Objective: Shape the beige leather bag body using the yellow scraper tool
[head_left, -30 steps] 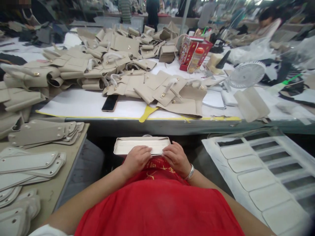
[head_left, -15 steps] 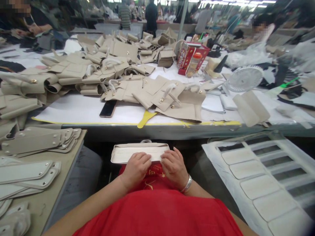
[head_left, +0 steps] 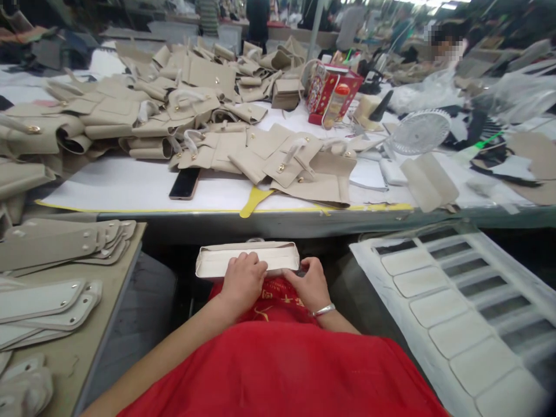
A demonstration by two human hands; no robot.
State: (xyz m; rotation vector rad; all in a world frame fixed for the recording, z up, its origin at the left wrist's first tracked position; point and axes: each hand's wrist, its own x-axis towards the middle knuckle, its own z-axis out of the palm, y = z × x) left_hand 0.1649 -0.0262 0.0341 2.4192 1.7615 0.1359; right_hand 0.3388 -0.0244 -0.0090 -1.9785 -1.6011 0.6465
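A beige handbag (head_left: 278,255) with a pale lining rests across my lap, its long opening facing up. My left hand (head_left: 244,281) is closed over the near edge, fingers reaching into the opening. At the near right corner, my right hand (head_left: 311,285) has its thumb against the edge and its bent fingers apart from the thumb. A silver bracelet (head_left: 324,310) is on the right wrist. Under the bag lies red cloth with gold lettering (head_left: 271,293). The bag's underside is hidden.
Beige bag pieces with handles (head_left: 208,145) are heaped on the white-covered table (head_left: 108,188), beside a phone (head_left: 185,183) and a yellow scraper (head_left: 254,201). Riveted straps (head_left: 47,249) lie on the left board. A rack of pale panels (head_left: 438,301) stands right. Other people are in the background.
My right hand has shifted slightly right and opened, its fingers lifting from the bag's edge. My left hand has moved a little further over the opening. The camera view has tilted slightly.
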